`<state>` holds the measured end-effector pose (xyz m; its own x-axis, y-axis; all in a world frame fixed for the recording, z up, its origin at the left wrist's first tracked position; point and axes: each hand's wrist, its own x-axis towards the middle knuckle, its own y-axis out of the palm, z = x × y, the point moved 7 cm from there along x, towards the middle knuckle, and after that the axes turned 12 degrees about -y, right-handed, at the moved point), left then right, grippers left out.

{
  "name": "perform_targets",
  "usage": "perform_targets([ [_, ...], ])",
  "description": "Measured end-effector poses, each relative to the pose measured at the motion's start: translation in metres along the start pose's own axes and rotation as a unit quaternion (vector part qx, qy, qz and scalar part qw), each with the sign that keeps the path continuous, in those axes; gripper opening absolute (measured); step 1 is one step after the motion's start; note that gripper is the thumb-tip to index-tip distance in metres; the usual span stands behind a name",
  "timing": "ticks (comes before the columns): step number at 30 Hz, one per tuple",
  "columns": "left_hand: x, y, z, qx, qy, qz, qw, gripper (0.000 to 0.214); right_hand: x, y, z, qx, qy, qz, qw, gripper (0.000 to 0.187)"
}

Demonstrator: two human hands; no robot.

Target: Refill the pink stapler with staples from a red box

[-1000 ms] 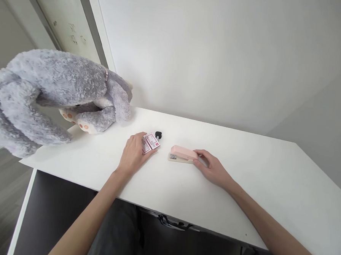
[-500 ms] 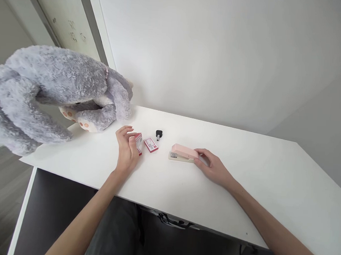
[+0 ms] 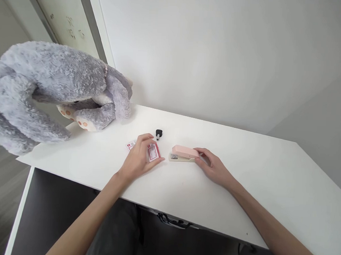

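My left hand [image 3: 139, 156] is curled round a small red-and-white box [image 3: 153, 152], its fingers along the far side and its thumb at the near right corner. A second small red-and-white box [image 3: 130, 145] lies just left of it, partly hidden behind the hand. My right hand [image 3: 211, 165] grips the rear end of a stapler [image 3: 183, 151] with a pink top and a cream base. The stapler's front end points left, with its top raised a little off the base.
A small black object with a metal end [image 3: 158, 134] lies behind the boxes. A large grey plush toy [image 3: 61, 83] sits at the left end of the white desk [image 3: 226, 206]. Behind the desk rises a white wall [image 3: 214, 61].
My left hand has moved right, from the left box to the right one, and now holds it; that box sits slightly nearer and is turned. My right hand and the stapler stay put.
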<state>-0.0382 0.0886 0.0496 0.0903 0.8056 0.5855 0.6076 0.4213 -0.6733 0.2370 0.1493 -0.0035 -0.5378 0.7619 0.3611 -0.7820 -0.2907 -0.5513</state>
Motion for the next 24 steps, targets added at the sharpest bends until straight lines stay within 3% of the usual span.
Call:
perform_targets([
  [5,-0.012,0.014,-0.022,0.017,0.026,0.069,0.997,0.066,-0.001,0.0,-0.001,-0.003,0.003,-0.004,1.0,0.038],
  [13,-0.018,0.024,-0.025,0.038,0.0,0.137,0.99,0.061,-0.001,0.001,-0.001,-0.011,-0.01,-0.013,1.0,0.038],
  [18,-0.018,0.024,-0.028,0.048,0.001,0.124,0.991,0.067,-0.002,0.004,0.002,-0.046,-0.02,-0.037,0.998,0.044],
  [24,-0.012,0.033,-0.031,0.045,-0.031,0.066,0.996,0.032,0.002,0.013,0.017,-0.041,-0.049,-0.05,0.997,0.041],
])
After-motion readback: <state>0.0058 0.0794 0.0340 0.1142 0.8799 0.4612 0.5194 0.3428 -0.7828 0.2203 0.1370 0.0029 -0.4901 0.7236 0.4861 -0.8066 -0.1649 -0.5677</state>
